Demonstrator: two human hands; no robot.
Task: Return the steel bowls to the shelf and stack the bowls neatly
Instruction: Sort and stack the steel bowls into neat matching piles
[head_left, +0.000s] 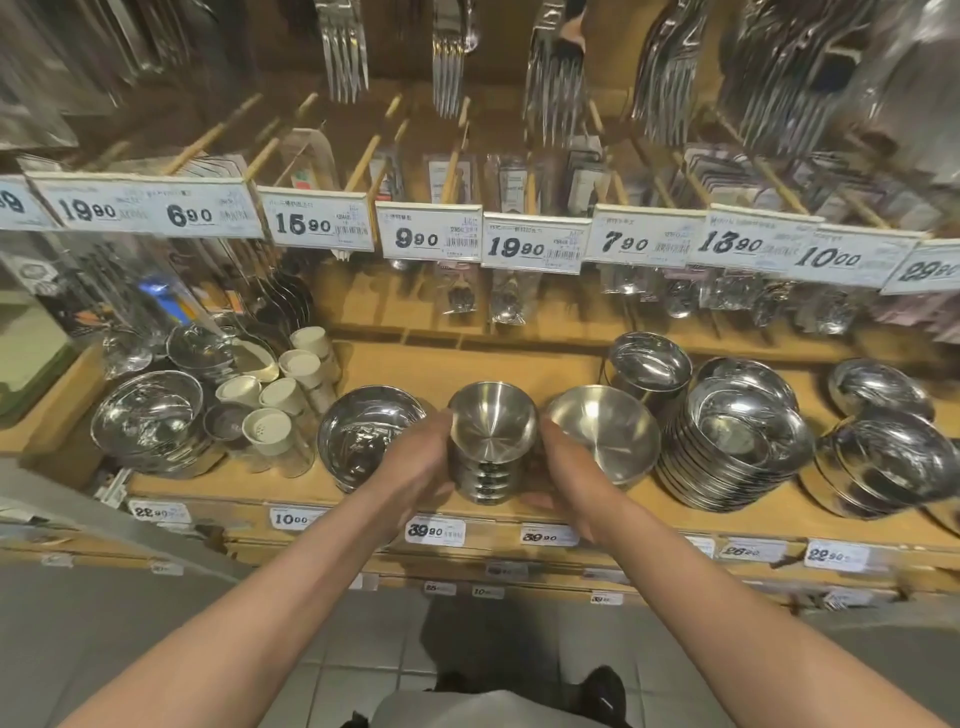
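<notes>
Both hands are clamped on a short stack of small brushed-steel bowls (491, 441), one per side: left hand (415, 467) w/ fingers wrapped round the left flank, right hand (563, 470) cupping the right flank, thumb low near the base. Two-sided grip makes sense, imo: nested bowls slide on each other, so squeezing from opp. sides keeps the rims lined up while the stack goes down. Stack sits at the front-centre of the wooden shelf (467, 364); can't tell if its base is fully resting on the board or just above it, since the palms hide the bottom edge. It's between a big polished bowl (366, 436) on the left and a wide matte bowl (602, 434) on the right, touching or nearly touching both, so it fills the gap left in that row. Further right, a tall leaning stack of shallow steel dishes (737, 452), then more dish stacks (888, 467) near the edge. Left side: white-lidded shaker jars (283, 410) and another shiny bowl (148, 418). Price tags (435, 531) run along the shelf lip below. Judgement: placing step near done; next probably needs a nudge to square the stack w/ neighbours before letting go. Risk: knocking the leaning dishes.
</notes>
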